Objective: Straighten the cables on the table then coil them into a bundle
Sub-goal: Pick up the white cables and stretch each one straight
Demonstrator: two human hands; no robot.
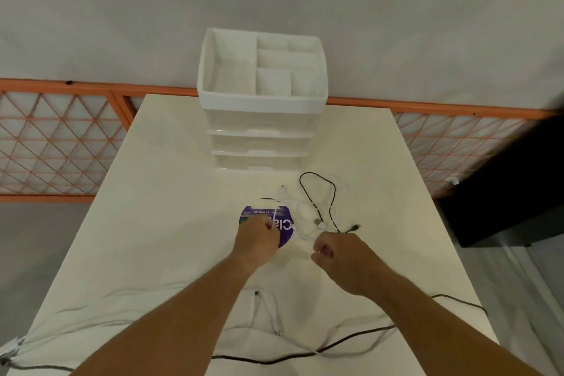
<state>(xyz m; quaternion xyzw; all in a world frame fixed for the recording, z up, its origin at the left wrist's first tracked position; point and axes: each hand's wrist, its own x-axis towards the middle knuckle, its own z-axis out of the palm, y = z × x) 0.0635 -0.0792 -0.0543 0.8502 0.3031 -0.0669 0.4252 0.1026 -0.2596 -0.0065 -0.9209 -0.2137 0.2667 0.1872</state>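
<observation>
- Head view: the left hand (pixel 258 236) is closed round a run of the white cable (pixel 302 224), which rises out of the fist across a round purple label (pixel 285 223).
- The right hand (pixel 335 255) has its fingers curled. Whether a strand sits in the pinch cannot be told.
- The white cable lies in loose loops on the table (pixel 183 192), between the two hands and just beyond them. The black cable (pixel 317 189) loops across it on the far side, with its plugs near the right hand.
- Judged step: free the white cable from the black one and draw it straight.
- Hold the left grip fixed as the anchor.
- Slide the right hand outward along the strand, letting it run through the fingers.
- Lift the white cable clear of the black loop before pulling, as tension may tighten the tangle.
</observation>
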